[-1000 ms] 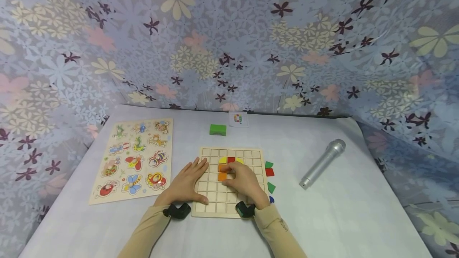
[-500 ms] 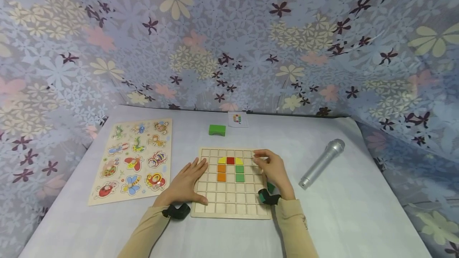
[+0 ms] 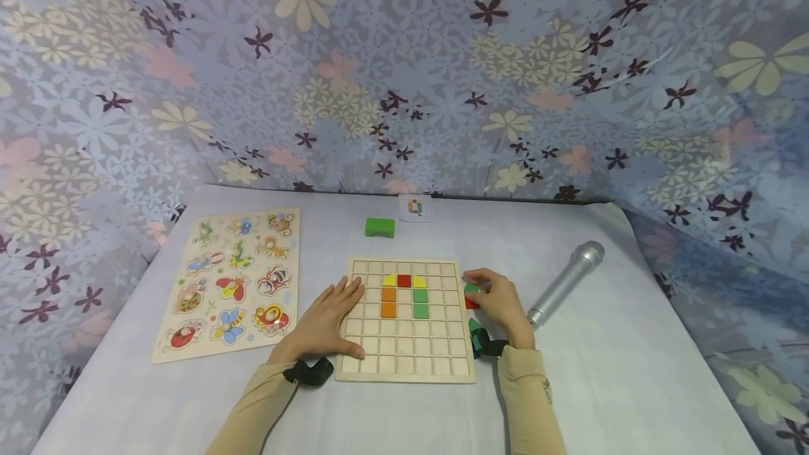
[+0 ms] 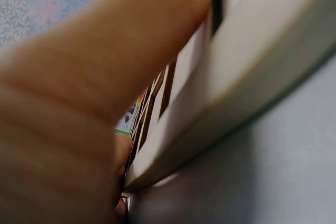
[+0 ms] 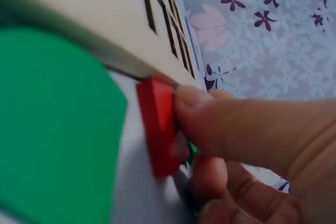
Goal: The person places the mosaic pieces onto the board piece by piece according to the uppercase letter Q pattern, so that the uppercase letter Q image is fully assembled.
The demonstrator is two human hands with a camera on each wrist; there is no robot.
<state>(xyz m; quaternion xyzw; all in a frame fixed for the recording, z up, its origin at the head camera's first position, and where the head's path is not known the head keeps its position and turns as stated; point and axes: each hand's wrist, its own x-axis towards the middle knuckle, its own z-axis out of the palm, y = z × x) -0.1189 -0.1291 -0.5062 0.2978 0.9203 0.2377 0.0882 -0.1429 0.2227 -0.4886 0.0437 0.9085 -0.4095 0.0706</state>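
- Right hand [image 3: 502, 300]: thumb touches edge of red tile [image 5: 157, 129], other fingers curled behind; can't tell if actually pinched.
- Red tile: just outside grid board [image 3: 404, 365] at about 3 o'clock, close by the rim; green piece [image 3: 472, 288] at its 12.
- Doing it well, my judgement: take red tile by opposite edges, leave the green neighbour alone, lift straight up so it doesn't catch the rim. Any setting-down wants it level and square to the grooves.
- Left hand [image 3: 325, 318]: fingers spread straight over board's 9 o'clock edge, holding nothing; good brace, pressure best kept light.
- On board, upper half: yellow pieces either side of a red tile at 12, orange pair toward 11, green pair toward 1.
- Farther out: green block [image 3: 380, 227] between 11 and 12, insect puzzle [image 3: 255, 283] just past 9, silver microphone [image 3: 565, 283] between 2 and 3.
- Writing: picture card [image 3: 416, 208] at 12 shows a coloured pattern, no legible words. Right cuff mark [image 3: 547, 390] toward 4, unreadable. No brand legible.
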